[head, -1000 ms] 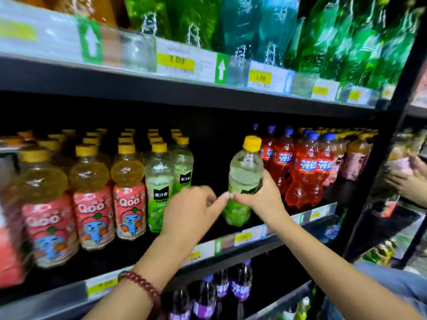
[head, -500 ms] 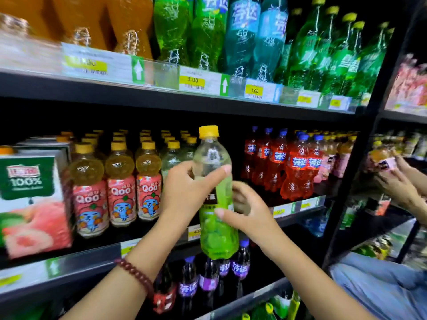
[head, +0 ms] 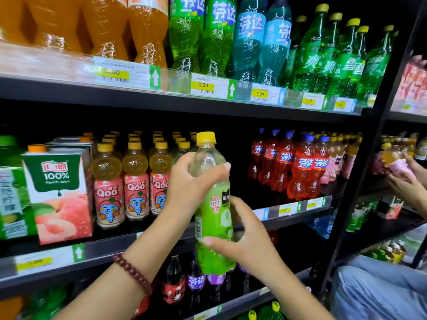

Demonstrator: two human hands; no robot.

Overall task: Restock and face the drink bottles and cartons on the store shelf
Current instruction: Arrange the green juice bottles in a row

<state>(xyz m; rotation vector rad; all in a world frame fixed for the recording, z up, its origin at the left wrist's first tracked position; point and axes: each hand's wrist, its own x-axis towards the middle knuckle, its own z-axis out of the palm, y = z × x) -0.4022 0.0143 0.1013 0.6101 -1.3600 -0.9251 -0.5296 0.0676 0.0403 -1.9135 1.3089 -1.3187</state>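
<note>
Gripping a green juice bottle (head: 213,213) upright before the shelf (head: 111,250), the left hand (head: 191,188) wraps its shoulder while the right hand (head: 249,241) clasps its base.

The green bottle (head: 213,218) is shiny clear plastic with a smooth label. The shelf (head: 161,105) looks like dark matt metal. The peach carton (head: 57,195) is glossy paper.

- One green juice bottle (head: 213,218), between the two hands (head: 191,188).
- Three front-row Qoo bottles (head: 135,181), left of the hands.
- One peach juice carton (head: 59,195), farther left.
- Five red soda bottles (head: 302,167), right of the hands.
</note>
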